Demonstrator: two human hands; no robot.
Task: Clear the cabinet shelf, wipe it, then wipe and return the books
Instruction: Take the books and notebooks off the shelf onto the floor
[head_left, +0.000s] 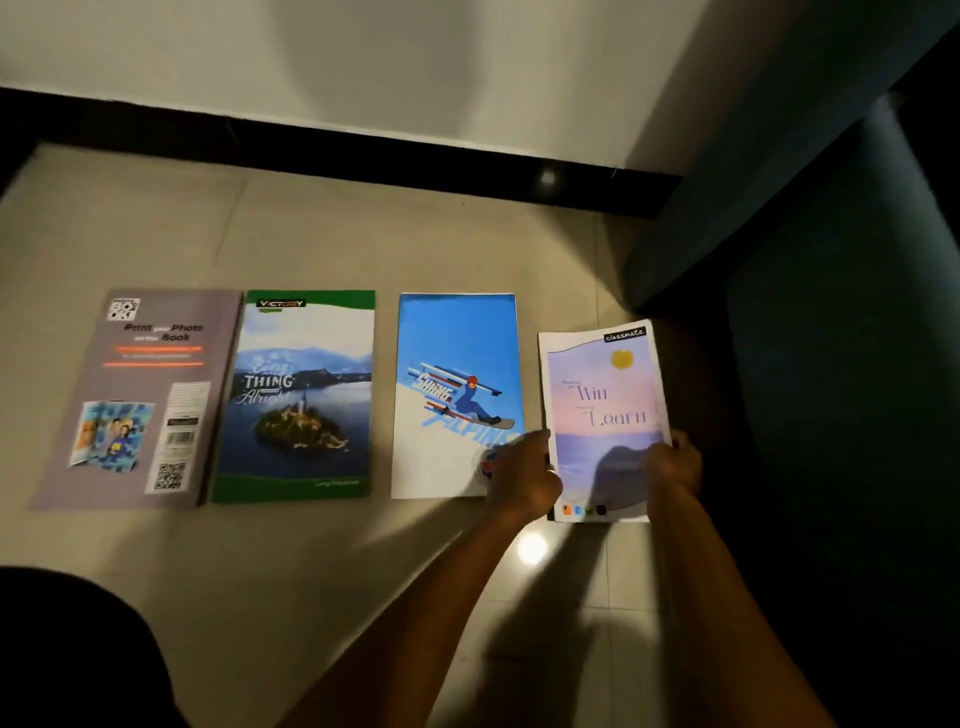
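1. Floor tiles (322, 244): smooth, polished; a lamp glare is reflected.
2. Four book covers, e.g. lilac book (605, 415) and blue skiing book (457, 338): printed paper, slight sheen.
3. Wall (415, 67): matt, painted.

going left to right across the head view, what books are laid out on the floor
grey photo-book notebook → green Victory notebook → blue skiing notebook → Classmate notebook, gripped by the left hand and right hand.
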